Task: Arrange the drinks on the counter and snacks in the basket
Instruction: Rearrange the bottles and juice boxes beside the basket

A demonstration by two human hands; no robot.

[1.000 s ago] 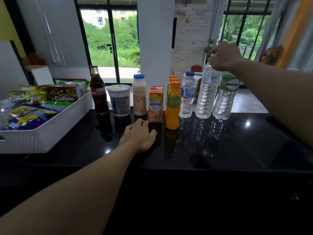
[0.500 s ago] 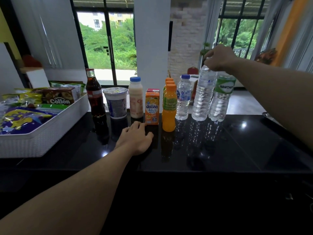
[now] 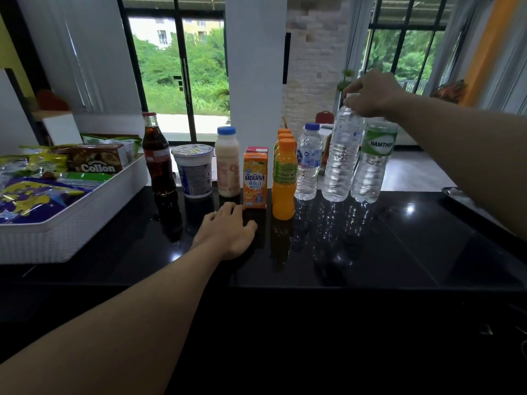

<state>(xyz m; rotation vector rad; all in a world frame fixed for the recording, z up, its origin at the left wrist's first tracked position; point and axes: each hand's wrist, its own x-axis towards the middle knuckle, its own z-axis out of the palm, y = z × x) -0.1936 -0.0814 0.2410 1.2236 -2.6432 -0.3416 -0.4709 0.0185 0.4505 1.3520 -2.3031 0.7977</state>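
Fingers of the right hand [image 3: 373,95] curl round the cap of the tall water bottle [image 3: 340,158] while the left hand [image 3: 226,232] rests loose-fingered on the black counter [image 3: 399,246], gripping nothing.
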